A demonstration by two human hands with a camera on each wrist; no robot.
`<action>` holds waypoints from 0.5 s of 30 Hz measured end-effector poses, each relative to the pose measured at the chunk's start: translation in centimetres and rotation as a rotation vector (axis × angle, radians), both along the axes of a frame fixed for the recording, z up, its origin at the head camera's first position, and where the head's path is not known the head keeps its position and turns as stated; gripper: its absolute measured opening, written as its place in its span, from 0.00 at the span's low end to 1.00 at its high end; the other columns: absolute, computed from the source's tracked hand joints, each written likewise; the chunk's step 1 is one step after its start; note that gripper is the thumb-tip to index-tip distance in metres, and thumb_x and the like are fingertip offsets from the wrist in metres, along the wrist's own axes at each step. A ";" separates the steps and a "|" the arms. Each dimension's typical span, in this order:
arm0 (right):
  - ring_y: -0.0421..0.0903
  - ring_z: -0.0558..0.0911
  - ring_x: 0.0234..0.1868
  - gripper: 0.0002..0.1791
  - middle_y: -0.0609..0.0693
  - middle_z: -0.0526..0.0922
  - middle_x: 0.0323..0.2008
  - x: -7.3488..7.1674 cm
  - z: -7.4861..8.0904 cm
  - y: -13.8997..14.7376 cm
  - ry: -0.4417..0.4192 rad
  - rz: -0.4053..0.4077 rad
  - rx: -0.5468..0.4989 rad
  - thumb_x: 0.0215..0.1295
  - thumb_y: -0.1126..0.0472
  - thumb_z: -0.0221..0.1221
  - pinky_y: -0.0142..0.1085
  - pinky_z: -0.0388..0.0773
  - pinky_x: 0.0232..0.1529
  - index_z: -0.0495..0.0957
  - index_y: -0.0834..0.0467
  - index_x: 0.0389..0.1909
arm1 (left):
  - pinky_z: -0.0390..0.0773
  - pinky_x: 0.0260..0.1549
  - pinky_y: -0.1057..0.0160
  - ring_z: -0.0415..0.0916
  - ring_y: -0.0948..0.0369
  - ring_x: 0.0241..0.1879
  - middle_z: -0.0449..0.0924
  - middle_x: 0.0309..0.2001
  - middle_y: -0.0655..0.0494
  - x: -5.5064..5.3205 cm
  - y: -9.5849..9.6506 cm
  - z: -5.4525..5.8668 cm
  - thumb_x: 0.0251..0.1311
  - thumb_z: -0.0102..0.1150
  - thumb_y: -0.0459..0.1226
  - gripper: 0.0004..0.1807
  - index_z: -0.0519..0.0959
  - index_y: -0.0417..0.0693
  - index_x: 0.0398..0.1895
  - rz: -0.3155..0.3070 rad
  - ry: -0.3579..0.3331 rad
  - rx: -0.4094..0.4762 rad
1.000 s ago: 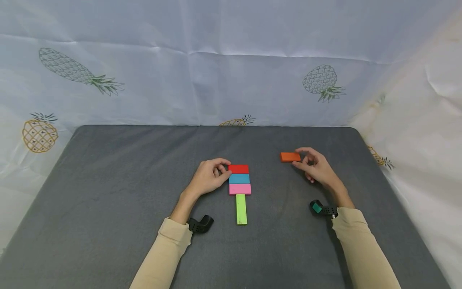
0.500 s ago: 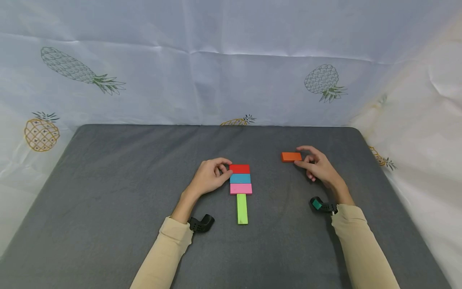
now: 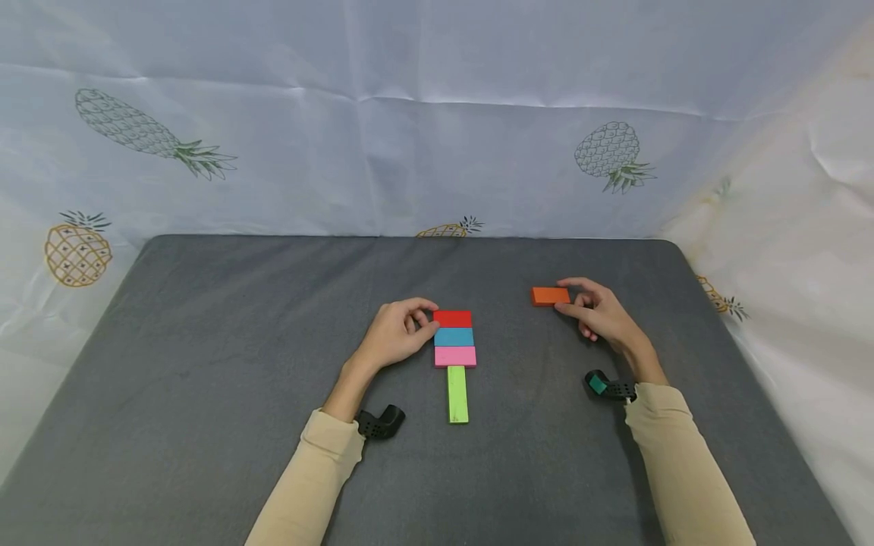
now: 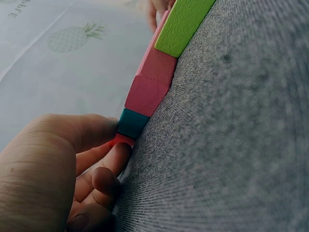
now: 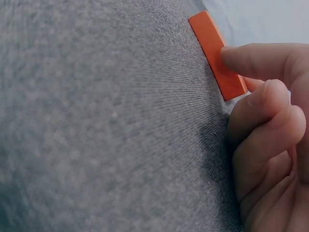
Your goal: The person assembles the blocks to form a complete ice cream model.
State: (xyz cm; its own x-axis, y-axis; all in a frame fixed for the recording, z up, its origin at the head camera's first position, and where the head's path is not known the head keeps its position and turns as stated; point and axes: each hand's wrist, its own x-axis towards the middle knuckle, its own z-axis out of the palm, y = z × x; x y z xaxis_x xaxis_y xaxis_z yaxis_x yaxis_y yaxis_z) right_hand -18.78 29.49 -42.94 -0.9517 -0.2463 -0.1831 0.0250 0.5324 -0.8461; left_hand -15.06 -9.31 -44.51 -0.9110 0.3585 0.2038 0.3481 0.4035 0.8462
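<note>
In the head view, red (image 3: 452, 318), blue (image 3: 454, 337) and pink (image 3: 454, 356) blocks lie flat, long sides together. A lime green block (image 3: 457, 394) extends from the pink one toward the person, forming a stem. My left hand (image 3: 398, 334) has thumb and forefinger at the left end of the red block, pinching it; the left wrist view puts the thumb (image 4: 99, 129) right at the blue and red blocks. Farther right, my right hand (image 3: 601, 315) pinches an orange block (image 3: 549, 296) by its right end. In the right wrist view, the thumb presses the orange block's side, the other fingers curled below.
A dark grey cloth (image 3: 205, 364) covers the table. Behind it hangs a pale curtain (image 3: 437, 167) with pineapple prints, continuing down the right side. Black camera mounts (image 3: 382, 422) sit at both wrists.
My right forefinger lifts slightly off the orange block, then comes back down to it. The left hand and the joined blocks stay in place.
</note>
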 end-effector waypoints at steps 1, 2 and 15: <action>0.34 0.68 0.11 0.29 0.39 0.71 0.18 0.0 0.0 0.0 0.002 0.002 0.000 0.73 0.59 0.61 0.33 0.69 0.13 0.67 0.60 0.71 | 0.71 0.22 0.69 0.66 0.70 0.15 0.86 0.30 0.48 0.0 0.0 0.0 0.65 0.65 0.34 0.13 0.84 0.37 0.50 0.000 0.003 -0.001; 0.34 0.68 0.11 0.29 0.39 0.71 0.18 0.0 0.0 0.0 0.006 0.003 -0.001 0.73 0.59 0.61 0.33 0.69 0.13 0.67 0.60 0.71 | 0.71 0.22 0.69 0.66 0.71 0.15 0.86 0.30 0.48 0.0 0.0 0.0 0.64 0.65 0.34 0.13 0.84 0.37 0.50 0.000 0.005 -0.002; 0.35 0.69 0.10 0.29 0.39 0.71 0.16 0.1 -0.3 0.1 0.068 0.066 -0.002 0.74 0.60 0.61 0.34 0.69 0.12 0.68 0.63 0.71 | 0.72 0.23 0.69 0.67 0.70 0.16 0.86 0.30 0.49 0.0 0.0 0.0 0.64 0.65 0.34 0.13 0.84 0.38 0.50 0.003 0.002 -0.010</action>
State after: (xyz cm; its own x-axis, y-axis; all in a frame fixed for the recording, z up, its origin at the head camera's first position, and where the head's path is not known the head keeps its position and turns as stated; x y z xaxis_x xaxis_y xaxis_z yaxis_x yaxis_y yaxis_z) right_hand -18.72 29.55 -43.29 -0.9438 -0.3088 -0.1180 -0.0676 0.5297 -0.8455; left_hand -15.03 -9.31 -44.53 -0.9118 0.3574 0.2023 0.3485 0.4128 0.8415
